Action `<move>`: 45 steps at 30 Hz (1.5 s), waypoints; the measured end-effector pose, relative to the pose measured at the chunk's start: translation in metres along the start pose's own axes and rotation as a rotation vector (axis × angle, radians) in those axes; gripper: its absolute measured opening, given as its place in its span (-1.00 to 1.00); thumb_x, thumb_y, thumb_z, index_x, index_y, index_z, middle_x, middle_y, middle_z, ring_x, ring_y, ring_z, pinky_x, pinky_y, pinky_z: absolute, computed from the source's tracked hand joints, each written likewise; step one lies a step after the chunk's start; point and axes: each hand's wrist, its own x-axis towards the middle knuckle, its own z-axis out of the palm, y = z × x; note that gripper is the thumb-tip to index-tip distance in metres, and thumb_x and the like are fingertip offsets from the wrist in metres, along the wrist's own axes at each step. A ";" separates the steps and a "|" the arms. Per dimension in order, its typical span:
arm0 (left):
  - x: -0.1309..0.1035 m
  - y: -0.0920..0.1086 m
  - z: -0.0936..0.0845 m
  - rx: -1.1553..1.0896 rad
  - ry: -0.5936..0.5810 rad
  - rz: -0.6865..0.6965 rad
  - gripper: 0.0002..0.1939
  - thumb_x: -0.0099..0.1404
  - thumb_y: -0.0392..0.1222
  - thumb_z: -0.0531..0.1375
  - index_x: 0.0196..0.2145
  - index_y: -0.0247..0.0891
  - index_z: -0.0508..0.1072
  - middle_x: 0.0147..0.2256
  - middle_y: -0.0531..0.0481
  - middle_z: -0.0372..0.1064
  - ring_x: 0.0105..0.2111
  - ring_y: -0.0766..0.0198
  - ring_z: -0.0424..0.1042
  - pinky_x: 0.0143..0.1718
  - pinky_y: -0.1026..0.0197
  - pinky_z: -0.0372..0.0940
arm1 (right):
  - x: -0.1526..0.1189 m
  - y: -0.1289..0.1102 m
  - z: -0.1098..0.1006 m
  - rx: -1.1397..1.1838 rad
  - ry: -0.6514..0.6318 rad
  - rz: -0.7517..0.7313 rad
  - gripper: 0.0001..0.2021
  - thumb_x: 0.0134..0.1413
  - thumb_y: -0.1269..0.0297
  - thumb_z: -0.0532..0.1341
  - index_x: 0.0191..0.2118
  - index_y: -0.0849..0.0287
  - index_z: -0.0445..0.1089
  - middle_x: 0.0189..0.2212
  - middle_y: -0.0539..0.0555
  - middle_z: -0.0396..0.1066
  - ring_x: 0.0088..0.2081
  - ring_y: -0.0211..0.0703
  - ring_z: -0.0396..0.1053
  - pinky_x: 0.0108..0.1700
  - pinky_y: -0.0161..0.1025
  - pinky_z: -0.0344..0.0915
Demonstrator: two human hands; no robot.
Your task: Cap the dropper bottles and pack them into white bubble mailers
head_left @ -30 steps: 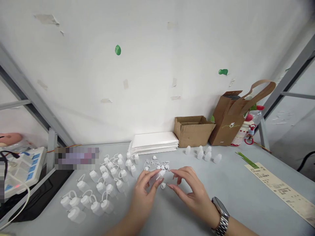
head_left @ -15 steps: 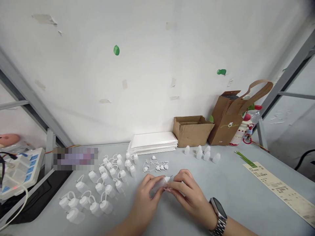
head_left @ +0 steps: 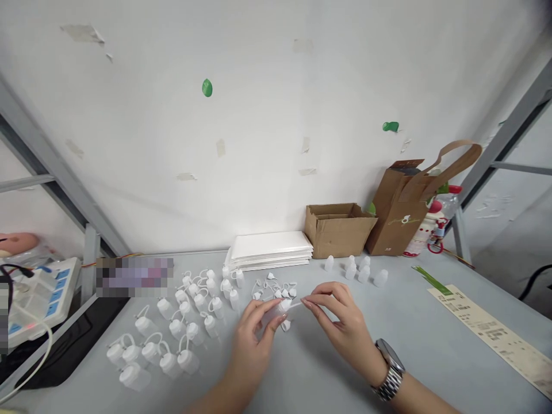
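Observation:
My left hand is closed around a small translucent squeeze bottle, tilted with its white top toward the right. A thin white strap runs from that top to my right hand, whose thumb and forefinger pinch its end. Just below the bottle's top shows a small white cap; how it joins the bottle I cannot tell. Behind my hands lies a small heap of white needle caps with straps. Several capped bottles with looped straps stand to the left.
Several uncapped bottles stand at the back right, before an open cardboard box. A stack of white envelopes lies against the wall. A brown paper bag, a printed paper strip and a power strip are at the sides.
My right hand has moved from the bottle's top slightly up and right, drawing the white strap out straight. My left hand keeps the bottle and has shifted slightly left.

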 end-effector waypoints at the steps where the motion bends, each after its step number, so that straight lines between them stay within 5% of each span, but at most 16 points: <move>1: 0.000 0.001 0.001 -0.018 -0.005 -0.004 -0.76 0.21 -0.09 0.14 -0.17 -0.10 0.47 -0.27 -0.02 0.36 -0.21 0.19 0.35 -0.17 0.17 0.28 | 0.000 0.000 0.000 0.040 0.006 0.055 -0.88 0.08 0.39 0.18 -0.31 0.08 0.47 -0.38 0.07 0.33 -0.29 -0.13 0.27 -0.22 -0.13 0.21; 7: -0.001 0.007 0.007 -0.243 -0.155 -0.096 -0.76 0.16 -0.07 0.18 -0.24 -0.18 0.51 -0.36 -0.01 0.35 -0.29 0.19 0.40 -0.23 0.16 0.35 | 0.003 0.000 0.003 0.559 -0.026 0.596 -0.83 -0.08 0.11 0.28 -0.48 0.09 0.51 -0.45 0.01 0.25 -0.35 -0.17 0.23 -0.27 -0.20 0.20; 14: -0.006 -0.001 0.013 -0.394 -0.253 -0.166 -0.75 0.18 -0.03 0.17 -0.27 -0.22 0.50 -0.38 0.02 0.29 -0.33 0.19 0.44 -0.18 0.09 0.37 | 0.001 0.003 0.013 1.176 -0.095 0.951 -0.82 -0.24 0.21 0.39 -0.52 0.21 0.48 -0.58 -0.06 0.20 -0.51 -0.33 0.04 -0.40 -0.32 0.07; 24: -0.006 -0.003 0.015 -0.378 -0.276 -0.179 -0.78 0.20 -0.06 0.15 -0.27 -0.23 0.45 -0.32 -0.02 0.38 -0.28 0.14 0.47 -0.12 0.06 0.34 | -0.007 0.006 0.020 1.419 -0.144 1.090 -0.84 -0.29 0.32 0.42 -0.50 0.25 0.48 -0.61 -0.09 0.16 -0.53 -0.38 0.04 -0.40 -0.37 0.07; 45: -0.005 0.000 0.015 -0.349 -0.292 -0.189 -0.76 0.20 -0.05 0.14 -0.26 -0.25 0.44 -0.27 -0.08 0.45 -0.25 0.14 0.46 -0.10 0.06 0.31 | -0.007 0.004 0.023 1.409 -0.101 1.099 -0.82 -0.33 0.33 0.43 -0.50 0.23 0.48 -0.61 -0.10 0.16 -0.56 -0.39 0.01 -0.46 -0.38 0.06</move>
